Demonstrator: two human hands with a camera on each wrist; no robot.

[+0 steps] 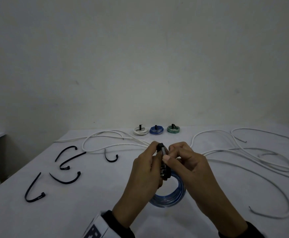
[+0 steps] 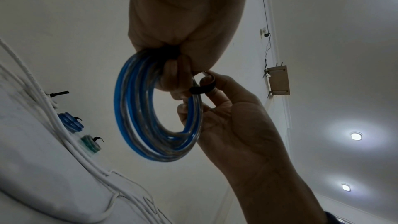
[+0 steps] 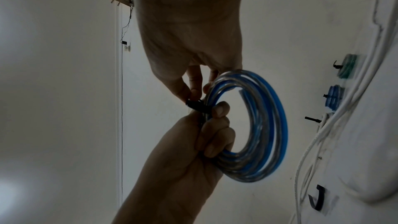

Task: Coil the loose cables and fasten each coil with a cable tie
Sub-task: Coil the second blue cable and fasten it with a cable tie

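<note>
Spare black ties (image 1: 64, 179) lay left on the surface (image 1: 97, 189), while the left hand (image 1: 145, 170) gripped the blue coil (image 1: 173, 196) hanging upright between both hands, and the right hand (image 1: 186, 162) pinched the cable tie (image 1: 162, 150) wrapping its top.

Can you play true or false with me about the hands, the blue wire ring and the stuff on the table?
1. Both hands are working on the blue coil. True: the left hand grips it and the right hand pinches the black cable tie wrapped around it.
2. The blue coil lies flat on the table. False: it is held up above the table.
3. Three tied coils sit at the far edge of the table. True: a white coil, a small blue coil and a green coil.
4. All the white cables are coiled. False: loose white cables are spread over the table.
5. No spare ties remain. False: spare black ties lie on the left.
</note>
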